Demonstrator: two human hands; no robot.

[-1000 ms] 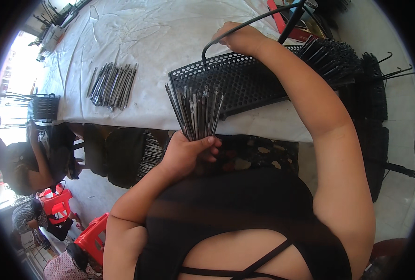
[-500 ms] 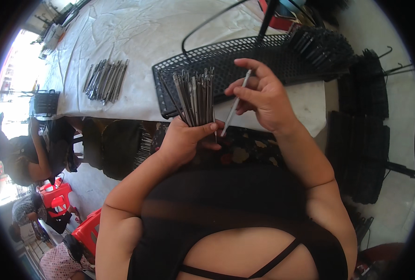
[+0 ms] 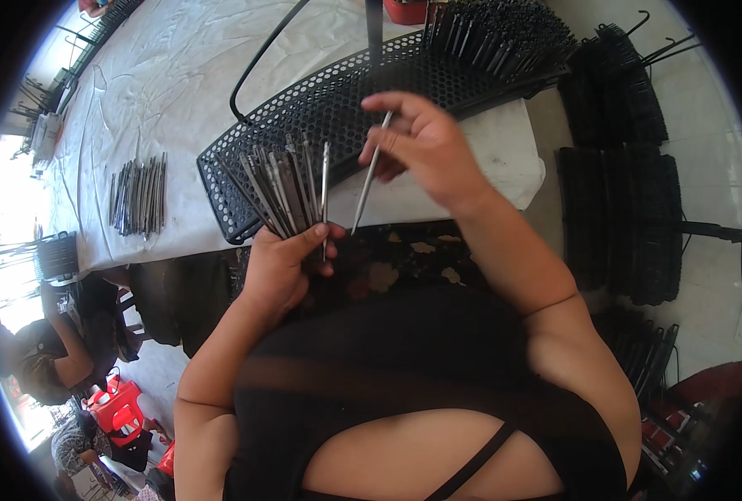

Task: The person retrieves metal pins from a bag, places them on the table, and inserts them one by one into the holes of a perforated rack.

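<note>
My left hand [image 3: 277, 260] is closed round a fanned bundle of slim metal rods [image 3: 281, 188], grey to dark, their tips pointing up and away from me. One shinier rod stands a little apart at the bundle's right side, by my thumb. My right hand [image 3: 425, 149] pinches a single slim metal rod [image 3: 366, 177] between thumb and fingers. It slants down to the left, its lower end near my left fingertips but apart from the bundle. Just beyond both hands lies a black perforated metal tray [image 3: 300, 104] with an upright handle.
A thick heap of dark rods [image 3: 500, 37] covers the tray's far right end. Another row of rods [image 3: 137, 196] lies on the white table cover [image 3: 171, 100] at left. Black racks [image 3: 613, 217] stand at right. People sit at left near a red stool [image 3: 121, 409].
My view has turned, so the table things sit further left. The shiny rod at the bundle's right edge now stands more apart. My right hand still holds its single rod.
</note>
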